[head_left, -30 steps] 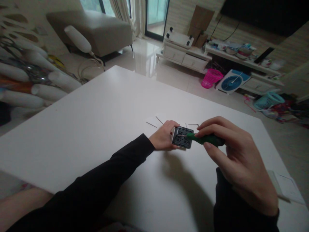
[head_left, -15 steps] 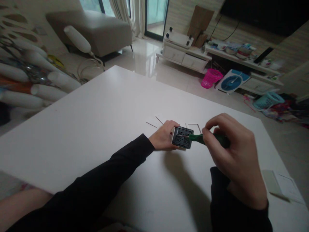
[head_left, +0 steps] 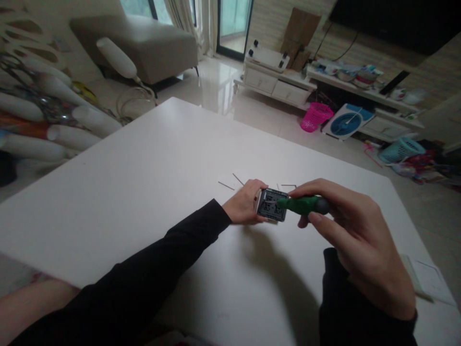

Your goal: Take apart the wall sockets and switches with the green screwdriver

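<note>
My left hand (head_left: 247, 203) is closed around the edge of a wall socket (head_left: 268, 211), whose dark, slotted face is turned up toward me. Its sides look white where they show. A screwdriver (head_left: 304, 205) with a green handle and dark end cap rests between the thumb and fingers of my right hand (head_left: 360, 235). The metal shaft points left across the socket's face; where exactly its tip touches cannot be made out. Just beyond the left hand, thin dark strips (head_left: 226, 185) lie on the white table (head_left: 144, 178).
Flat pale pieces (head_left: 430, 281) lie at the table's right edge. To the left stand blurred white lamp-like shapes (head_left: 75, 137). Past the far edge are a pink basket (head_left: 316, 117), a blue-and-white fan (head_left: 346, 121) and a low white cabinet (head_left: 273, 86). A bare limb (head_left: 36, 300) shows at lower left.
My right hand has shifted slightly right and its grip has loosened, fingers now extended along the screwdriver, showing more of the handle. My left hand and the socket have hardly moved.
</note>
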Demonstrator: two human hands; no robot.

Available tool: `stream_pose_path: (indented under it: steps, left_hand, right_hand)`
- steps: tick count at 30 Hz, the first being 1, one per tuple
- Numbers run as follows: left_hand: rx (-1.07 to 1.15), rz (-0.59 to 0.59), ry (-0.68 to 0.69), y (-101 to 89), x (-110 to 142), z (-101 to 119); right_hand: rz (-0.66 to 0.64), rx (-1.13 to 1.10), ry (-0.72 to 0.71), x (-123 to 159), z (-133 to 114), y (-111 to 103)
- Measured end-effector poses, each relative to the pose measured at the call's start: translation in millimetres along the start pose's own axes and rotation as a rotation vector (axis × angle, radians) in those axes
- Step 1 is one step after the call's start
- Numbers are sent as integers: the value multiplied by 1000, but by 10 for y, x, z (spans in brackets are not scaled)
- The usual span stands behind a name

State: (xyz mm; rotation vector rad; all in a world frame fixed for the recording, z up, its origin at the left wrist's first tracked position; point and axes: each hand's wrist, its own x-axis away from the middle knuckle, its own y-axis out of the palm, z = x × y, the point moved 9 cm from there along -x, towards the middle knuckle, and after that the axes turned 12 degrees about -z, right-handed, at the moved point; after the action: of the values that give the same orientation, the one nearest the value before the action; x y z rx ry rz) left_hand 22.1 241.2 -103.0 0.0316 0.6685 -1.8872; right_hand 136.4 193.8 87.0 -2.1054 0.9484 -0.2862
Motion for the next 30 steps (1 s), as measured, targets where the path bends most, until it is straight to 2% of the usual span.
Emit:
stream_pose_path:
  steps: [5,9,12,14,17,23,30]
  left_hand:
    - [0,11,12,-18,9,6]
    - [21,2,32,-18,-3,12]
    - [35,-11,42,-8,-22,30]
    - [27,-15,29,-1,-31,34]
    - [19,-13,1,3,-32,33]
    - [17,-9,22,-6,-15,54]
    - [22,6,19,-21,-9,14]
  right_hand:
    - [42,-9,64,36,15,-21]
    - [117,162,72,42,16,-73]
    - [166,314,18,19,-22,-94]
    - [180,332,-7,3,-25,-91]
    - [154,281,2,-9,14,-63]
    - [-18,167,-17,-31,-5,58]
    - [-26,15,42,-15,26,23]
